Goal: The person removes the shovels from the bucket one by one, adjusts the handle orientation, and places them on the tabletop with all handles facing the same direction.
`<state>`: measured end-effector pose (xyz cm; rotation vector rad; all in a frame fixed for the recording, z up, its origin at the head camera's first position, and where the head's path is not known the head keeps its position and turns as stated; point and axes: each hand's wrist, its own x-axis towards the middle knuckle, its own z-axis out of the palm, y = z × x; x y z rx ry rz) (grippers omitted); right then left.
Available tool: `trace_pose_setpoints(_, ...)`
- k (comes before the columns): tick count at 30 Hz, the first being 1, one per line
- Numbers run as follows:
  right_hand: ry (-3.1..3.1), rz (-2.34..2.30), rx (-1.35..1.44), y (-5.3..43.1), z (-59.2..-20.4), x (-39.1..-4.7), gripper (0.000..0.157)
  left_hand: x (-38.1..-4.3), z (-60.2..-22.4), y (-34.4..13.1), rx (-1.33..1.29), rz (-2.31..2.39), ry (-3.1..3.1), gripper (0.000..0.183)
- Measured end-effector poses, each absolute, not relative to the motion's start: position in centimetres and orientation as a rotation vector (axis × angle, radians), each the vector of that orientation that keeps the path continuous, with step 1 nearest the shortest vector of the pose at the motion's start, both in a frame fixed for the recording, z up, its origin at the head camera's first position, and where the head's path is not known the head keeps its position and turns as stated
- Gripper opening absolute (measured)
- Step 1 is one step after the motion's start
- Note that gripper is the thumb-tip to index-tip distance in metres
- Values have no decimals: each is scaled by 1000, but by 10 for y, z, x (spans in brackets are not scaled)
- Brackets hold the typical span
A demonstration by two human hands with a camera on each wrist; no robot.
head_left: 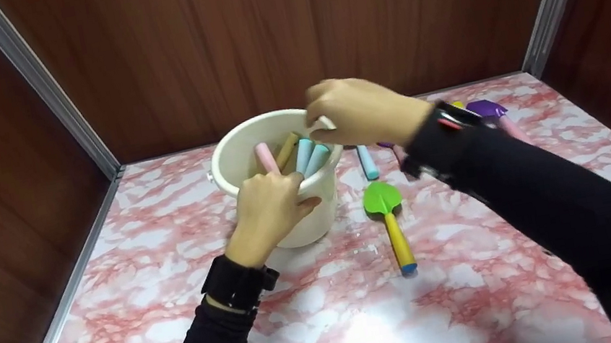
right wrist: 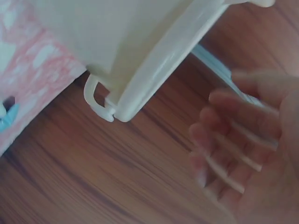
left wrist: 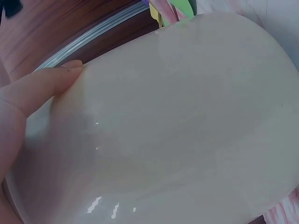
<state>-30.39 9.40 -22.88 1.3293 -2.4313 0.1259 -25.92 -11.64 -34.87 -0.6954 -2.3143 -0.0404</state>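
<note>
A cream-white bucket (head_left: 307,221) stands upright on the table. My left hand (head_left: 268,203) grips its near rim, fingers over the edge and thumb against the outer wall (left wrist: 177,116). Inside, several rounded handles stick up: a pink one (head_left: 265,157), a yellowish one (head_left: 287,150) and light blue ones (head_left: 304,154). What these handles belong to is hidden in the bucket. Above the right side of the rim, my right hand (head_left: 355,112) is bent down at the wrist. In the right wrist view its loosely bent fingers hold nothing, apart from the bucket rim (right wrist: 163,65).
Right of the bucket lies a toy trowel (head_left: 382,199) with a green blade and yellow handle. Behind it is a light blue handle (head_left: 367,162). A purple-headed piece (head_left: 486,109) lies beyond my right forearm. Wood-grain panels (head_left: 256,35) enclose the marbled table (head_left: 160,272).
</note>
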Motion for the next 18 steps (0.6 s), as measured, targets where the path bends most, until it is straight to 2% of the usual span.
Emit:
trace_pose_setpoints(7,-2611,-139,1455,48,-232,-322,6,-259,-353,-113,-721,-73,-2299,46)
trace_pose_setpoints(12,-2784,-209,1375,28,-247,-330,4,-261,-353,-112,-723,-66,-2273,46)
trace_pose_setpoints(15,-2862,-224,1295,23,-257,-335,12,-263,-352,-111,-714,-44,-2266,44)
trace_pose_setpoints(18,-2938,-207,1267,25,-266,-340,9,-264,-351,-111,-710,-43,-2264,43)
